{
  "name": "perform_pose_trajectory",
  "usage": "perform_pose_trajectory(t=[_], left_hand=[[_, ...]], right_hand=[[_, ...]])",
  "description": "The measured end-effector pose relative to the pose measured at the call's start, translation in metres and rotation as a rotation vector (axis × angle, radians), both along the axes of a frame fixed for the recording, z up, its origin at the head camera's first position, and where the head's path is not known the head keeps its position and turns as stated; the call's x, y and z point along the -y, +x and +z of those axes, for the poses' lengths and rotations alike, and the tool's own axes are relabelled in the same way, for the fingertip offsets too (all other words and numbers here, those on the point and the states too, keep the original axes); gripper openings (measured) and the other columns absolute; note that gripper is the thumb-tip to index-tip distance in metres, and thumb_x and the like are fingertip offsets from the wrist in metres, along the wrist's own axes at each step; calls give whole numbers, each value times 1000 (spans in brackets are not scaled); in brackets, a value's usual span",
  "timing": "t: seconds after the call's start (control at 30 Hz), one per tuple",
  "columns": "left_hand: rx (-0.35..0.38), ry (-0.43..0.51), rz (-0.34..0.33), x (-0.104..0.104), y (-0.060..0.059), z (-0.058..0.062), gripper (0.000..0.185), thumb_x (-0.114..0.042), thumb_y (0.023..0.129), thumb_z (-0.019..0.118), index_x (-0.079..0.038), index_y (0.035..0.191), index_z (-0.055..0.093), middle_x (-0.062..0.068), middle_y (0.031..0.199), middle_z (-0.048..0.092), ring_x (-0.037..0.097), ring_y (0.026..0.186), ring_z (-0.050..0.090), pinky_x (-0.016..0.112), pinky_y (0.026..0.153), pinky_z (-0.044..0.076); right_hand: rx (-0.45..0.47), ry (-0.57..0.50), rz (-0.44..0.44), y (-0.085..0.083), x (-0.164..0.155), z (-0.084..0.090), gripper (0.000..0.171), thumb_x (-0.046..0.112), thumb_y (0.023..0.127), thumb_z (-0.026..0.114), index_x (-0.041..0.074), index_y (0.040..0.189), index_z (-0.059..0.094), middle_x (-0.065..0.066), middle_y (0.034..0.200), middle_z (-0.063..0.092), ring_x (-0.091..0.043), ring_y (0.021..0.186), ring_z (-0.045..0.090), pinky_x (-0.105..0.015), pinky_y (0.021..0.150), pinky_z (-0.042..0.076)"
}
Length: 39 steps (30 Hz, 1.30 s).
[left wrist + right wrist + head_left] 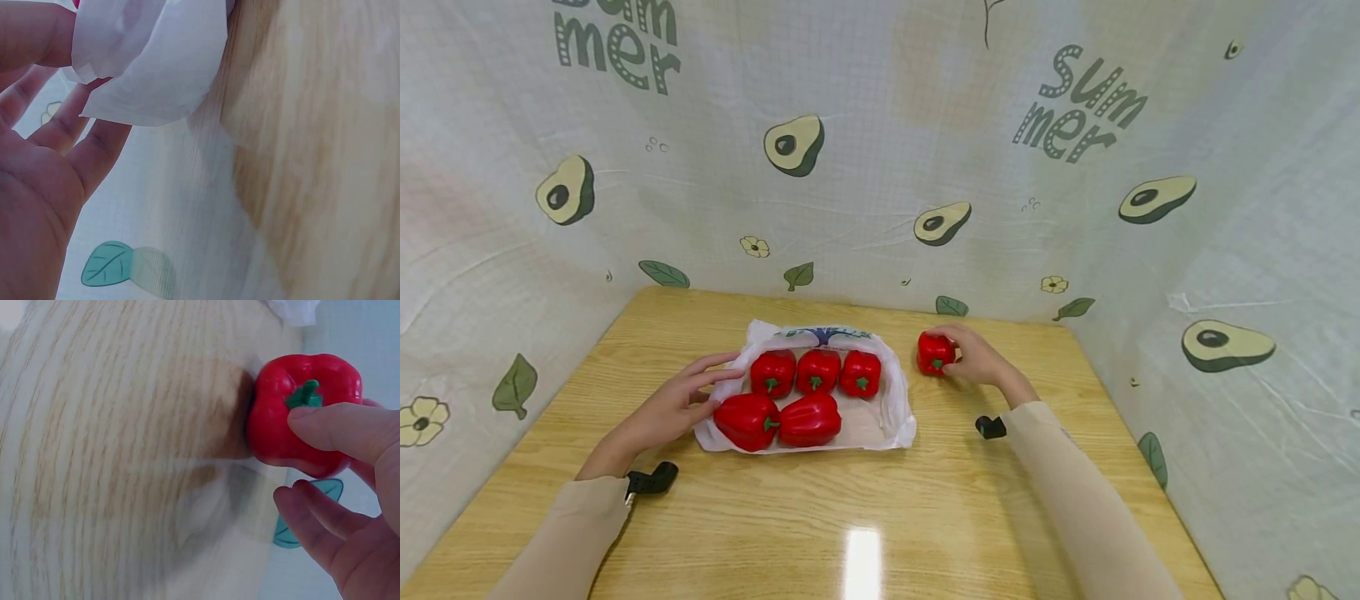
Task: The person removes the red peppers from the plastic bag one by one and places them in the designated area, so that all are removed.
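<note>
Here, right grip (976, 357) (parted), pinching pepper (277, 432)

The bell peppers (817, 372) are glossy red with green stems (306, 392), and the paper lining (900, 408) is white with blue and green print (823, 335). The table (760, 525) is yellowish-brown with wood grain. Pale cloth (865, 75) carries green-and-cream avocados (793, 145), green leaves (800, 276), yellow flowers (755, 247) and grey-green lettering (1080, 104); the sleeves (1075, 500) are beige, the wrist cameras (662, 477) black.

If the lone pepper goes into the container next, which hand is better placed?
Probably the right hand: it pinches the lone pepper, right of the container, whose near right corner has room. The left hand is across at the container's left edge.
</note>
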State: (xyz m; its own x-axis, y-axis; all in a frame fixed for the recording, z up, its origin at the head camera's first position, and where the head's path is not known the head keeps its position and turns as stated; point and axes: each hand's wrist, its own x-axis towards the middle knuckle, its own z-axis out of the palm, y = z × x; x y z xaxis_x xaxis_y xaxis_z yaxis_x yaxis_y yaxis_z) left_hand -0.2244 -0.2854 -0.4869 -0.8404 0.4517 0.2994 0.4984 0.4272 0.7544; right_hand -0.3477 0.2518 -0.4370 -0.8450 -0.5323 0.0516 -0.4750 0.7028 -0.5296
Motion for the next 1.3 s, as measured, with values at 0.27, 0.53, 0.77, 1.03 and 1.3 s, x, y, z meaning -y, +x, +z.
perform_pose_trajectory(t=[0.27, 0.53, 0.77, 1.03, 1.3], left_hand=[[-17, -9, 2, 1, -1, -1, 49, 6, 101, 63, -8, 148, 62, 13, 167, 38, -3, 133, 43, 22, 90, 57], [-23, -13, -2, 2, -1, -2, 49, 6, 101, 64, -8, 148, 62, 13, 167, 37, 0, 126, 50, 23, 86, 59], [-45, -23, -2, 2, -2, -3, 49, 7, 101, 64, -7, 147, 62, 14, 166, 38, -3, 132, 44, 21, 88, 57], [-81, -44, -13, 0, -3, -2, 47, 8, 100, 63, -3, 146, 62, 17, 165, 40, 1, 135, 43, 21, 87, 57], [-32, -25, 1, 0, -1, 0, 49, 7, 101, 64, -7, 148, 62, 13, 166, 39, 6, 135, 45, 21, 91, 56]], right_hand=[[-13, -5, -7, 8, -5, 10, 66, -5, 91, 76, 6, 152, 55, -23, 160, 45, -51, 142, 45, -65, 103, 51], [-76, -65, 52, 23, 13, 28, 61, -5, 92, 77, 1, 149, 57, -23, 161, 45, -46, 142, 47, -63, 103, 52], [-149, -69, 128, 42, 39, 41, 62, -1, 91, 81, 9, 148, 61, -12, 163, 47, -36, 149, 43, -57, 116, 44], [-189, -113, 217, 61, 64, 44, 61, -4, 88, 83, 8, 145, 63, -15, 156, 52, -35, 140, 52, -54, 112, 49], [-94, -134, 296, 75, 91, 46, 58, -5, 90, 80, 9, 143, 64, -11, 149, 55, -32, 135, 54, -55, 98, 58]])
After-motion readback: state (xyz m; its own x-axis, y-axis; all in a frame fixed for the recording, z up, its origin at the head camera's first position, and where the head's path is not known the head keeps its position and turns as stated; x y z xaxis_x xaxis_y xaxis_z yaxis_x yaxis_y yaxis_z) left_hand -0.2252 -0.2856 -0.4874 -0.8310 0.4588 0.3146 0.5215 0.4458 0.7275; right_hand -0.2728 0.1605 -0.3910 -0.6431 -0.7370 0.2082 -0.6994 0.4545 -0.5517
